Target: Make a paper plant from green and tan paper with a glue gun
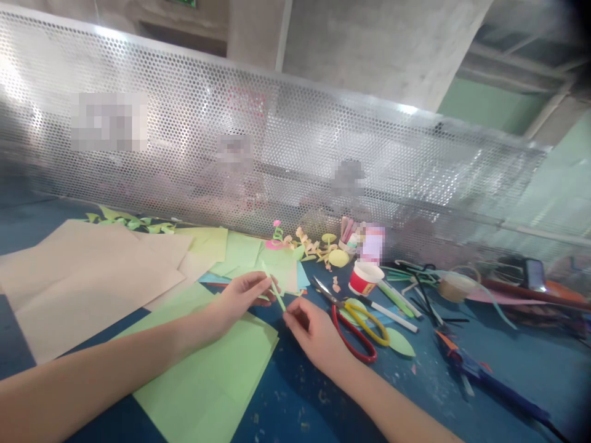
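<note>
Grip is kept on a slim pale-green strip (281, 300) by both hands: its middle is pinched by the left hand (247, 295), and its lower end is met by the fingertips of the right hand (311, 326). The strip is held aloft, tilted, just beyond the light-green sheets (207, 387), which are spread on the blue surface (295, 400) under the left forearm. Beside the right hand, scissors (344, 304) with one red and one yellow handle are laid open. Past them, a red-and-white paper cup (359, 280) is stood upright; its inner wall is seen, its bottom is hidden, and its small yellowish print cannot be read. Farther back, pinkish sticks (347, 229) are bunched upright beside a pink-edged panel (373, 245), its face blurred. Behind everything, a perforated metal screen (295, 147) is seen.
</note>
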Motion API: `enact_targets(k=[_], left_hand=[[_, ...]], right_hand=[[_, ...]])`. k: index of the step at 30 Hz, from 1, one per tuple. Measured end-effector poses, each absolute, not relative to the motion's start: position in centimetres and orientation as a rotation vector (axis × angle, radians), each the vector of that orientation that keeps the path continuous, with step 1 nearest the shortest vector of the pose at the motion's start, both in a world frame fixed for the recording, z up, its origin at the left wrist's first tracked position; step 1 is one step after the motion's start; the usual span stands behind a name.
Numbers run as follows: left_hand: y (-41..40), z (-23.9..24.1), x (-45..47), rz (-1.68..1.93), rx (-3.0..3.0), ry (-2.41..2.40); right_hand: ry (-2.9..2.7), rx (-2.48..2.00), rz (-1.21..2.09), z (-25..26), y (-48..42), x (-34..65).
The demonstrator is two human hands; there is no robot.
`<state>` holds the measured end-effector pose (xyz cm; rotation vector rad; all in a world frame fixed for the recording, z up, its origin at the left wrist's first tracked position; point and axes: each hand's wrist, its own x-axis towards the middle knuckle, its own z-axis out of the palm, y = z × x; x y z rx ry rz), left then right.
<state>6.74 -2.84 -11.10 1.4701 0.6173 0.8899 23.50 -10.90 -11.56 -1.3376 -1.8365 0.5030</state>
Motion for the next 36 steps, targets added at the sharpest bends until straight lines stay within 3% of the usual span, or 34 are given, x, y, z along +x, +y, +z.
enact_targets(k=[19,36], left_hand=[[-2.30,-11.65,6.63,0.886,1.309,0.597],[-2.80,-11.22,6.61,0.905,1.313,0.613]], right_hand=[[-1.524,-1.264,0.951,-12.02,-10.38,23.54],[-1.634,-1.359,0.588,-12.14,-10.08,23.89]])
